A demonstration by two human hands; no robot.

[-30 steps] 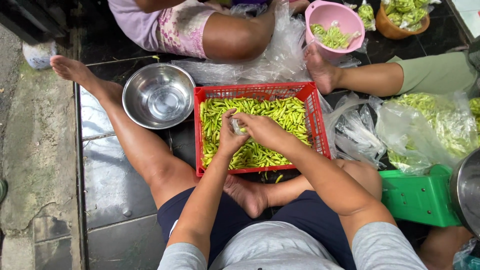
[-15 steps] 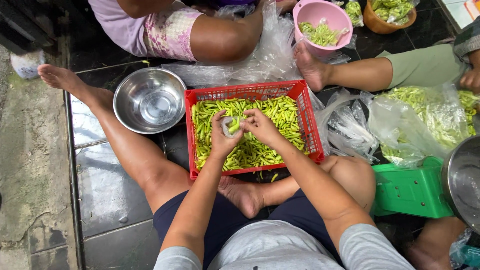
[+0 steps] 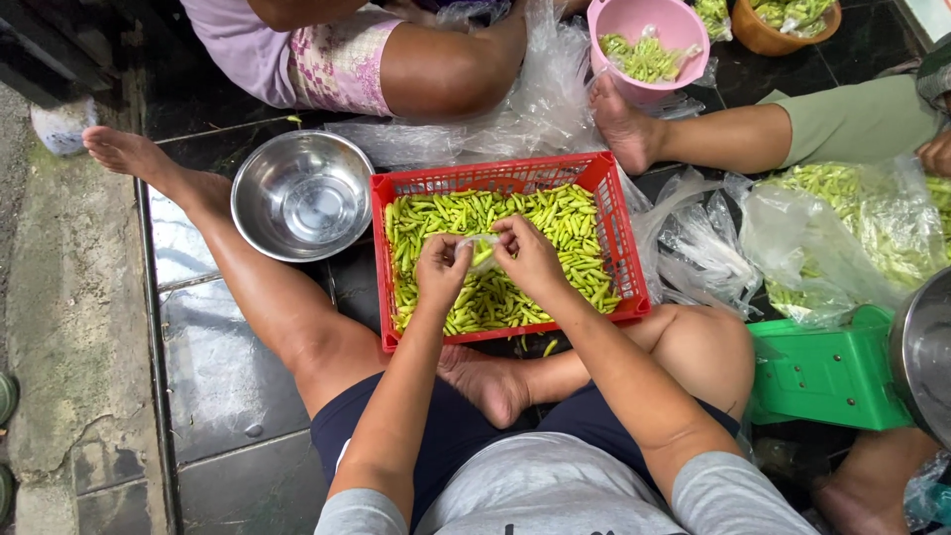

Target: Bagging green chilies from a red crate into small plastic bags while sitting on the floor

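Note:
A red plastic crate [image 3: 624, 238] full of green chillies [image 3: 565, 223] sits on the dark tiled floor in front of my crossed legs. Over its middle, my left hand [image 3: 443, 267] and my right hand [image 3: 528, 253] pinch a small clear plastic bag [image 3: 482, 250] between them, each gripping one side. The bag's contents cannot be made out. One loose chilli [image 3: 548, 347] lies on the floor just in front of the crate.
An empty steel bowl [image 3: 302, 195] stands left of the crate by my outstretched left leg. Two other people sit opposite; one's foot [image 3: 619, 129] rests behind the crate. A pink bucket [image 3: 649, 45], clear bags of chillies [image 3: 852, 238], a green scale [image 3: 827, 372] lie right.
Both hands have stayed together over the crate, working the small bag. My view has shifted a little, so the crate and bowl sit slightly lower and left.

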